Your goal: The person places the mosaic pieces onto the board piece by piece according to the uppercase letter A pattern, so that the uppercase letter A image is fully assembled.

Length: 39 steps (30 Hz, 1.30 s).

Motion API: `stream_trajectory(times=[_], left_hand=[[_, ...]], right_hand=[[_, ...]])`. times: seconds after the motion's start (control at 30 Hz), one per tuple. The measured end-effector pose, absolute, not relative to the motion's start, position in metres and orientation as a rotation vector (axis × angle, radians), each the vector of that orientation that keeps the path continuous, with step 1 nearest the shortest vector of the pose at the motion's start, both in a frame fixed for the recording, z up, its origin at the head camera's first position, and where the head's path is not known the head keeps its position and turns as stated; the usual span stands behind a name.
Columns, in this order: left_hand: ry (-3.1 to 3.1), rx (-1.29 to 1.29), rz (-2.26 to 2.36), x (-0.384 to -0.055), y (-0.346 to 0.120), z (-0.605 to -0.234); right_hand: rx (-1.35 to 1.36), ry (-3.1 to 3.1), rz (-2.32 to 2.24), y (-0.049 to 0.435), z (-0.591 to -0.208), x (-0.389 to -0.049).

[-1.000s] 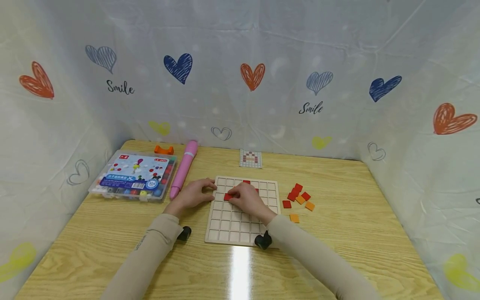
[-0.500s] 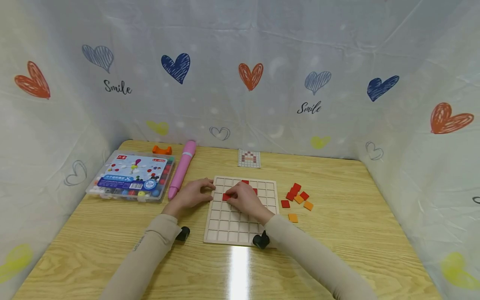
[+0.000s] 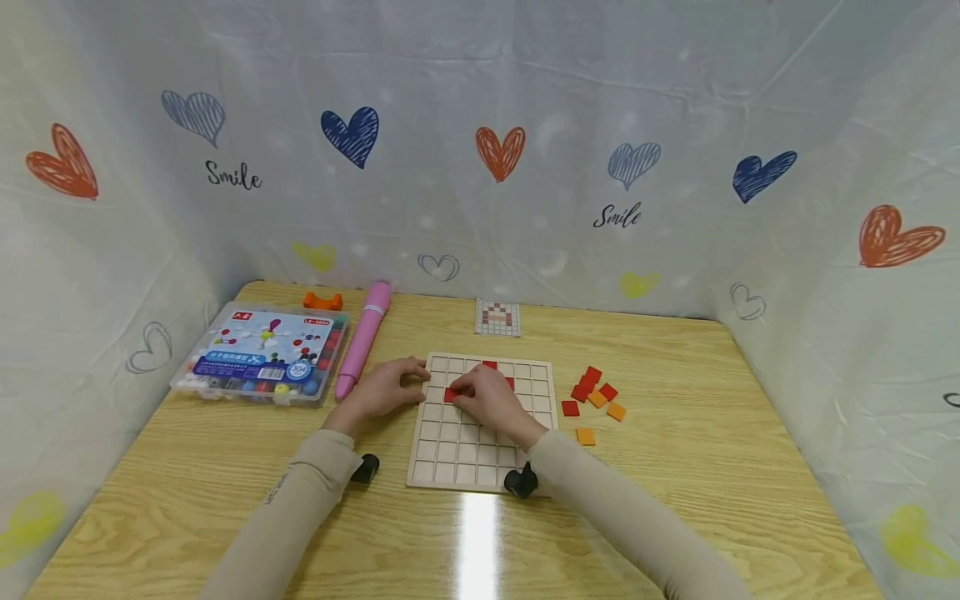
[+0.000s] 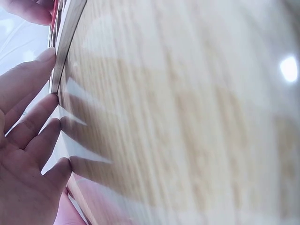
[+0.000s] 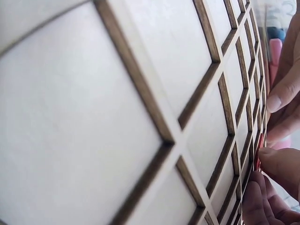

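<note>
A pale wooden grid board (image 3: pixel 446 452) lies flat on the table. My right hand (image 3: pixel 491 402) reaches over it, thumb and fingertips pinching a red square tile (image 3: pixel 450 395) at a cell near the upper left. That tile (image 5: pixel 258 149) shows as a thin red edge under the thumb in the right wrist view. Two more red tiles (image 3: pixel 490 364) show in the grid, one partly behind my right hand. My left hand (image 3: pixel 384 387) is at the board's left edge. In the left wrist view its thumb touches the rim and its other fingertips rest on the table beside it.
Several loose red tiles (image 3: pixel 571 408) and orange tiles (image 3: pixel 586 436) lie right of the board. A pattern card (image 3: pixel 497 318) lies behind it. To the left are a pink pen-shaped stick (image 3: pixel 366 337), a clear-lidded parts box (image 3: pixel 262 350) and an orange piece (image 3: pixel 323 301).
Both hands hold practically the same positions and the red tile stays at the same cell. Only the head view has shifted slightly.
</note>
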<state>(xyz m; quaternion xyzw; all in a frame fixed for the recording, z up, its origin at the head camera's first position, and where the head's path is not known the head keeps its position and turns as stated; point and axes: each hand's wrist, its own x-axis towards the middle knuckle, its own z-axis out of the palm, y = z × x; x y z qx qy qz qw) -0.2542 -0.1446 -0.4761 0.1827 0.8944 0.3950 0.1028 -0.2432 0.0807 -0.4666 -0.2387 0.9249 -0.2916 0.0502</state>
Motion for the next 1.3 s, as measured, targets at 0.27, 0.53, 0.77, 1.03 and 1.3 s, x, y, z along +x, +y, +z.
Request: stream_trajectory(times=[0.27,0.53,0.77,1.03,1.3], left_hand=[[2.635,0.541,1.180,-0.253,-0.144,-0.475],[2.641,0.551,1.182,-0.253,-0.145,-0.476],[2.644,0.579,1.193,-0.254,-0.146,-0.477],[2.631,0.566,1.211,-0.254,-0.146,-0.478],[2.623,0.522,1.191,-0.254,-0.145,-0.478]], right_hand=[[-0.669,2.810,-0.954,0.088,-0.464,-0.237],[-0.404,2.781,-1.268,0.114,-0.450,-0.231],[-0.232,2.727,-1.458,0.149,-0.444,-0.215],[-0.068,2.740,-1.471,0.188,-0.455,-0.196],[0.078,2.757,-1.449,0.227,-0.464,-0.184]])
